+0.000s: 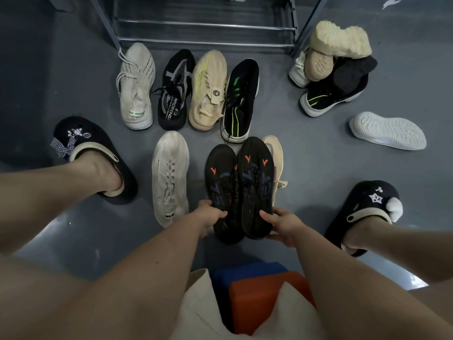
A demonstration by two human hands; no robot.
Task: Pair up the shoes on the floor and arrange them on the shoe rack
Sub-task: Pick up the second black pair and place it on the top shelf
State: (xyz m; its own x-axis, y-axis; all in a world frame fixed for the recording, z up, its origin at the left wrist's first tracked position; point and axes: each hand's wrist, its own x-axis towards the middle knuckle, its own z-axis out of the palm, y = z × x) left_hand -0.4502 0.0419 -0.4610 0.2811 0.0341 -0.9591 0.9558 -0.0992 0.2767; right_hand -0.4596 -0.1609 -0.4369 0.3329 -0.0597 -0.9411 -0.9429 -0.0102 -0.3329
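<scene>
So both hands are on a matched pair of black sneakers with orange chevron marks. The left hand [210,215] grips the heel of the left black sneaker [221,182], fingers curled over its edge, and the right hand [282,223] holds the heel of the right black sneaker [256,182] the same way. The two shoes sit side by side, touching, toes pointing toward the shoe rack [206,25] at the top of the view, which is well apart from them.

Just beside the pair on the right, a beige sneaker [275,153] peeks out, mostly hidden. On the left lies a white knit sneaker [170,177].

Closer to the rack there's a row of four singles: a white lace-up sneaker [136,87], a black sneaker with grey lettering [175,90], a tan sneaker with a tag [208,90], and a black sneaker with green stripes [241,99].

Off to the upper right is a pile [335,67] of jumbled shoes, with a cream sole on top and a black shoe with a green line underneath. Near it a white shoe [387,131] lies sole-up on the grey floor [306,153].

The person wears dark clogs, left clog [85,141] and right clog [367,204].
</scene>
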